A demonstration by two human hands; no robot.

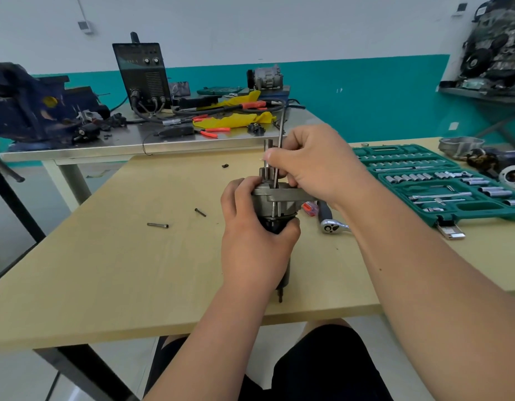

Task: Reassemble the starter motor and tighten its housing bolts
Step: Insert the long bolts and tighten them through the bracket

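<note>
The starter motor (275, 198) stands upright on the wooden table (120, 256), pinion shaft pointing up. My left hand (255, 241) is wrapped around its dark body from the near side. My right hand (314, 160) pinches a long thin housing bolt (281, 125) that stands vertically and passes down through the grey flange beside the pinion. Two loose short bolts lie on the table to the left: a silver bolt (158, 225) and a darker bolt (200, 212).
A ratchet wrench (330, 224) lies just right of the motor. A green socket set case (435, 183) lies open at the right, with motor housing parts (482, 157) beyond it. A steel bench (135, 140) behind holds a welder, vise, pliers and cables.
</note>
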